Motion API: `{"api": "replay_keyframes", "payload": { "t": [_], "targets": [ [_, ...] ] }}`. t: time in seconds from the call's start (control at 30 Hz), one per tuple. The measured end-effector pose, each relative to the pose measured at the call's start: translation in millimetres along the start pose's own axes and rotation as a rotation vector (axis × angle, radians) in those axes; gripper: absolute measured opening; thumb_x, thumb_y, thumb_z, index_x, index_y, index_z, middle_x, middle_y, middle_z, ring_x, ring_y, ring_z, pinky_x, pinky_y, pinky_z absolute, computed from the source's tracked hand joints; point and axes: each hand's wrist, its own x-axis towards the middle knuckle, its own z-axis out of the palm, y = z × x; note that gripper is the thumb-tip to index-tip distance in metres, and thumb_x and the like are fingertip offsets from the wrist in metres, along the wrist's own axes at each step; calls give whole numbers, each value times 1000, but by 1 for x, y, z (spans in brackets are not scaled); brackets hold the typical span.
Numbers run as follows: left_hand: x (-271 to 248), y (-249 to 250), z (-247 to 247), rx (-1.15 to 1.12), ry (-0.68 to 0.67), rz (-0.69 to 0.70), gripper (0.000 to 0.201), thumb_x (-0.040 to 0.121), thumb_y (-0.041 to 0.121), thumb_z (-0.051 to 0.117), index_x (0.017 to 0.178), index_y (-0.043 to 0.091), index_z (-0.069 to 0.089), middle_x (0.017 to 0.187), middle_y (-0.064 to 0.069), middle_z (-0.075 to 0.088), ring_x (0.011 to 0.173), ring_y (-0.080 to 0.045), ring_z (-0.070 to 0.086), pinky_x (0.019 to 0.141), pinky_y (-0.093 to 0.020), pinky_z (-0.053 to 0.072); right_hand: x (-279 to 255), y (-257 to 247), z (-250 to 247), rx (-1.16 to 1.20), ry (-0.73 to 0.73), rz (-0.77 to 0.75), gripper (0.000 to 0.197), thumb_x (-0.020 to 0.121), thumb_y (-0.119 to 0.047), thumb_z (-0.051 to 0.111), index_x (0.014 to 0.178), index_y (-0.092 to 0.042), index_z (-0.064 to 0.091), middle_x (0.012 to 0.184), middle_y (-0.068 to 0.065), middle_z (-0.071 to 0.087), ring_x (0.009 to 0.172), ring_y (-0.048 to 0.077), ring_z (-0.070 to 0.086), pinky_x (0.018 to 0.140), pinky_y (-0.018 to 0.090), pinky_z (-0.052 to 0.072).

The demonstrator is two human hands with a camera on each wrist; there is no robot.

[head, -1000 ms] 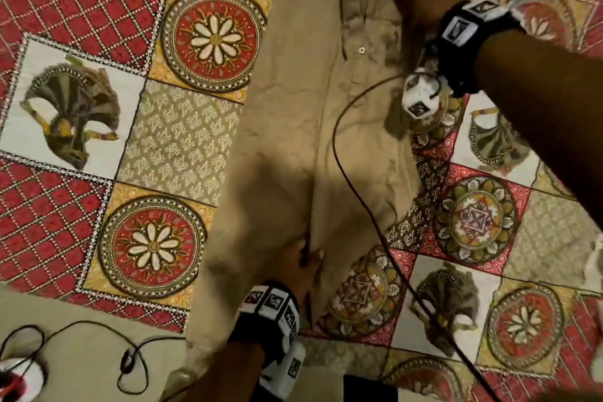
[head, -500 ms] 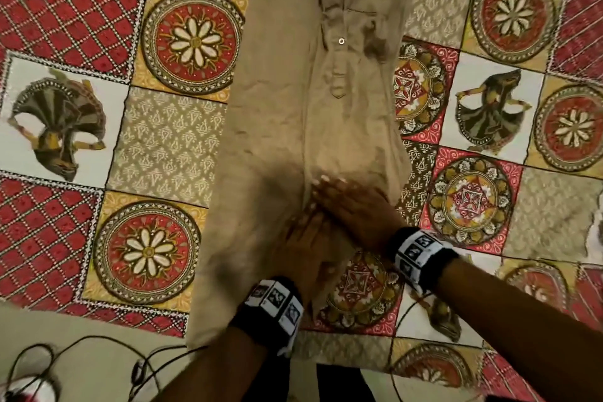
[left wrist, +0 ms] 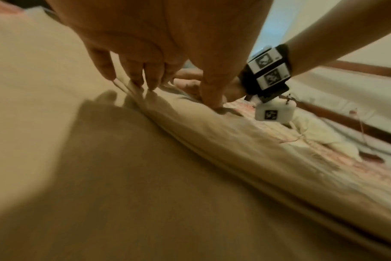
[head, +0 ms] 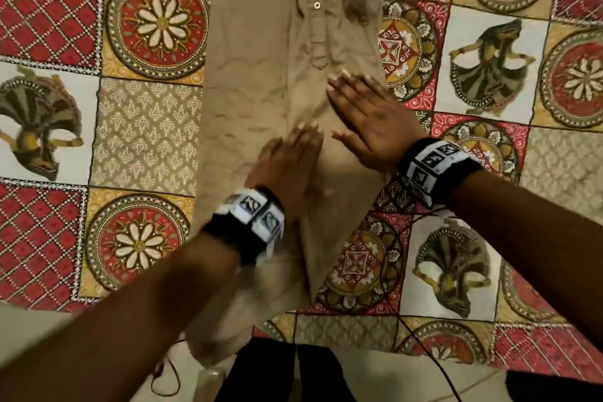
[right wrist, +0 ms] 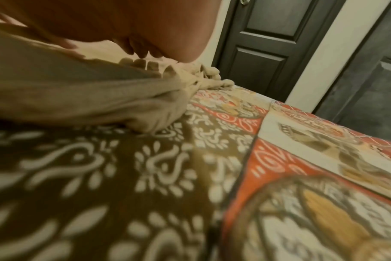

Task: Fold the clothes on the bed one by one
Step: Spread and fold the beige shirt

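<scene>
A tan shirt [head: 261, 81] lies flat on a patterned bedspread [head: 143, 134], running as a long strip from twelve o'clock at the top of the head view down to six o'clock, where its lower end hangs over the bed's edge. It appears already folded lengthwise into a narrow band, with a button placket [head: 316, 6] showing near twelve o'clock and a raised ridge of cloth down the middle.

Both hands rest on the shirt at the centre of the view. The left hand [head: 287, 163] lies flat, fingers straight and together, pointing toward twelve o'clock along the ridge; it grips nothing. In the left wrist view its fingertips [left wrist: 136, 83] press down right at the fold line, likely to hold the crease in place. The right hand [head: 372, 121] sits just beside it at about two o'clock, palm down, fingers spread and straight toward eleven o'clock, also holding nothing. It seems to be smoothing the right-hand panel so the fold lies neat.

In the right wrist view, the shirt's far end [right wrist: 203, 76] is bunched near the bed's edge.

Each wrist wears a black band with white marker squares [head: 254, 219]. A thin cable [head: 424, 352] trails across the bedspread at five o'clock. Beyond the bed stands a dark panelled door [right wrist: 270, 44].
</scene>
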Motion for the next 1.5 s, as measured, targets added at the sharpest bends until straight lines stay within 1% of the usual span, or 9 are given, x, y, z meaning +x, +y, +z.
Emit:
{"api": "replay_keyframes", "payload": {
  "t": [0.13, 0.3, 0.63, 0.77, 0.9, 0.97, 1.07, 1.23, 1.5],
  "targets": [
    [71, -53, -35, 165, 40, 97, 85, 96, 61, 39, 159, 20, -1, 167, 1, 0, 154, -18, 2, 121, -47, 11, 26, 17, 3, -35, -37, -20, 78, 104, -59, 24, 160, -4, 17, 167, 16, 17, 156, 30, 13, 126, 47, 13],
    [103, -93, -58, 201, 59, 230, 108, 78, 85, 44, 159, 27, 2, 167, 5, 2, 153, -16, 2, 121, -52, 9, 37, 51, -7, -10, -111, 132, 115, 84, -92, 25, 162, -10, 3, 170, 10, 1, 157, 24, -2, 127, 47, 3],
    [116, -110, -84, 159, 157, 92, 152, 43, 103, 52, 157, 25, -9, 167, 0, 0, 153, -28, 2, 121, -60, 7, 21, 82, -22, 135, -35, 504, 141, 63, -105, 36, 161, -11, 0, 170, 12, 0, 156, 33, -1, 125, 56, 1],
    [88, -106, -94, 42, 210, 4, 136, 56, 95, 51, 158, 17, 5, 166, -11, 5, 152, -34, 13, 119, -58, 21, -9, 33, -49, 125, 45, 409, 123, 79, -90, 44, 160, -6, 5, 168, 19, 4, 155, 38, 2, 124, 58, 6],
    [-7, -106, -53, 25, 355, 234, 59, 92, 37, 46, 140, 3, 47, 155, -25, 33, 134, -47, 44, 108, -54, 41, -71, -70, -23, 131, 177, 49, 72, 90, -34, 56, 152, -3, 37, 160, 23, 32, 150, 44, 25, 116, 63, 28],
    [-68, -119, -7, 130, 371, 348, 48, 98, 17, 39, 145, 13, 43, 157, -15, 36, 139, -42, 41, 106, -55, 41, -112, -120, 6, 204, 189, -29, 66, 88, -20, 57, 150, -3, 43, 159, 18, 35, 149, 40, 29, 117, 60, 30],
    [-156, -133, 53, 186, 266, 418, 60, 99, 13, 33, 155, 30, 22, 167, 7, 7, 151, -25, 17, 112, -50, 32, -152, -175, 44, 231, 64, -31, 64, 90, -22, 61, 149, -4, 46, 159, 14, 37, 151, 35, 27, 122, 55, 23],
    [-218, -134, 104, 262, 278, 380, 67, 96, 13, 41, 158, 27, 19, 164, 1, 20, 152, -22, 16, 121, -39, 13, -163, -206, 67, 213, 152, 58, 65, 91, -24, 71, 148, -4, 47, 159, 13, 38, 152, 31, 23, 126, 46, 14],
    [-178, -133, 107, 201, 420, 414, 51, 96, 23, 54, 147, 26, 47, 164, -4, 21, 146, -36, 30, 108, -58, 35, -132, -205, 76, 211, 41, 53, 81, 77, -24, 69, 153, -21, 42, 160, 5, 38, 150, 35, 29, 122, 56, 21]
  ]
}}
